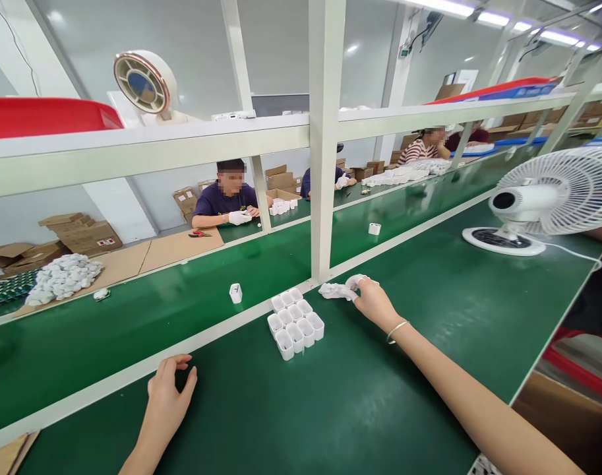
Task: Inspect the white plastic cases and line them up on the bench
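Note:
My right hand, with a bangle at its wrist, has its fingers closed on a crumpled white glove by the foot of the upright post. To the left of it, a block of several small white open-topped plastic housings stands in tight rows on the green table. My left hand hovers over the table near the belt's edge rail, thumb and fingers apart, holding nothing. Beyond the rail, single white housings stand on the green conveyor belt, one nearer and another farther right.
A white post rises from the rail and carries a shelf across the view. A white fan stands at right. Across the belt, a co-worker handles small parts; a pile of white parts lies at far left.

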{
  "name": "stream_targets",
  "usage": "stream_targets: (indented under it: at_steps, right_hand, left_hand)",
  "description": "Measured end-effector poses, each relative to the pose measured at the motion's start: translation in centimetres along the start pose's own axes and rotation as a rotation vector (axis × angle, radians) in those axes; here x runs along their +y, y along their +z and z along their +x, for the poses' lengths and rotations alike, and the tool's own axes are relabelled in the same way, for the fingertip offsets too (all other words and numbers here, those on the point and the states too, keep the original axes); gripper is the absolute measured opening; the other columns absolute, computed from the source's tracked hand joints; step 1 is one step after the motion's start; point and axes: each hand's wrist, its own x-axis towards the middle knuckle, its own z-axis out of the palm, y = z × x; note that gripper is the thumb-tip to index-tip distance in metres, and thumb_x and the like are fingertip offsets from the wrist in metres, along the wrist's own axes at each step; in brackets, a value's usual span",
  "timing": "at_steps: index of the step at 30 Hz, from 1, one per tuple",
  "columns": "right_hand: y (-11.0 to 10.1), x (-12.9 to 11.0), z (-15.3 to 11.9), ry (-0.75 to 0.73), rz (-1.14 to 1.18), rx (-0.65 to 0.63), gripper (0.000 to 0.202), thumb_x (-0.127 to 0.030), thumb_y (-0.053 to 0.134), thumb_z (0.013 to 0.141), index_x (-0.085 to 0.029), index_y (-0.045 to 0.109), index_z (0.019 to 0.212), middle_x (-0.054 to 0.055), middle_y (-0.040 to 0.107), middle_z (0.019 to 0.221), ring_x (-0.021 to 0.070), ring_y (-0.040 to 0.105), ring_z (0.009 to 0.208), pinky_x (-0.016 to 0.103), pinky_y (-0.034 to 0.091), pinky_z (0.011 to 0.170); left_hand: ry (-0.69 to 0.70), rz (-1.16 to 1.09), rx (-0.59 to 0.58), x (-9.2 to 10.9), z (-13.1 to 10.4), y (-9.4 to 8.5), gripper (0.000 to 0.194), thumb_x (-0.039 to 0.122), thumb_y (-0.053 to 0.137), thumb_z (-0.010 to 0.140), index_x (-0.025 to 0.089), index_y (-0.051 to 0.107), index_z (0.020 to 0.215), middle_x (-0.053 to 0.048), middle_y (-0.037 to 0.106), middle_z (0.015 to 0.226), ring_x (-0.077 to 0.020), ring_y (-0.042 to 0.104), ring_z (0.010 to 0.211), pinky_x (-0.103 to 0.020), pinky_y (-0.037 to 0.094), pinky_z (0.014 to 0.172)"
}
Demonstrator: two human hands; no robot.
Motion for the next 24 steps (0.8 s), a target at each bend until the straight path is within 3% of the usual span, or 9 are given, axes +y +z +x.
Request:
stream_targets:
  at_steps: [14,24]
  right_hand:
    - [1.1,0.8,0.0,-0.021,0.039,0.077,0.033,0.001,0.047,0.074,-0.011,0.066,0.097,0.013,0.062,0.099,0.0264,0.058,0.092,0.032,0.045,0.080]
    - [1.3,0.7,0.1,-0.072,0.042,0.105,0.026,-0.011,0.044,0.086,-0.014,0.066,0.099,0.012,0.061,0.100,0.0256,0.056,0.094,0.033,0.043,0.082]
  left_hand:
    - [0.038,-0.034,-0.008,0.0,-0.3,-0.1,0.039,0.055,0.047,0.080,0.021,0.053,0.099,-0.009,0.061,0.100,-0.0294,0.062,0.092,-0.052,0.046,0.086]
    - [0.051,-0.038,-0.007,-0.3,-0.3,0.2,0.037,0.053,0.046,0.082,0.021,0.052,0.101,-0.009,0.060,0.102,-0.0289,0.061,0.093,-0.052,0.046,0.088]
